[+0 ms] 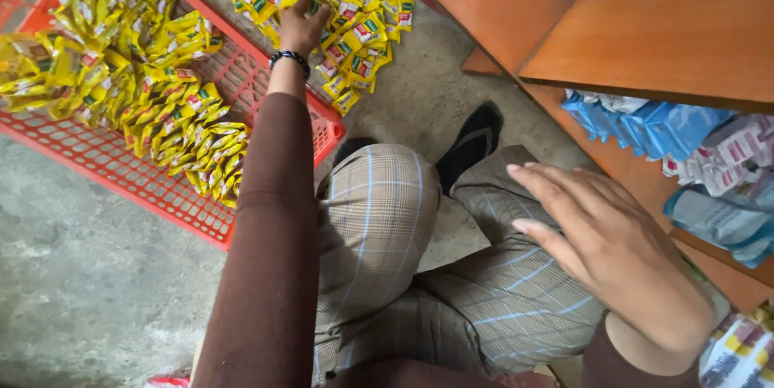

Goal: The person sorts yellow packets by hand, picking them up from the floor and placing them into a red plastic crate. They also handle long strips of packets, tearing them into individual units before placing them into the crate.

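My left hand (301, 23) reaches far forward onto a heap of small yellow sachets (339, 1) lying on the concrete floor. Its fingers are curled down among the sachets, and whether they grip one is hidden. A dark bead bracelet (290, 58) circles that wrist above a brown sleeve. My right hand (613, 251) hovers open, palm down and fingers spread, over my checked trousers (379, 227); it holds nothing. A red plastic crate (145, 178) at the left holds more strips of yellow sachets (137, 57).
A brown wooden shelf unit (645, 25) stands at the right. Its lower shelf carries blue packets (645, 126) and pink-and-white packets (738, 150). A black sandal (472, 142) shows past my knee. Grey concrete floor (89, 275) lies at lower left.
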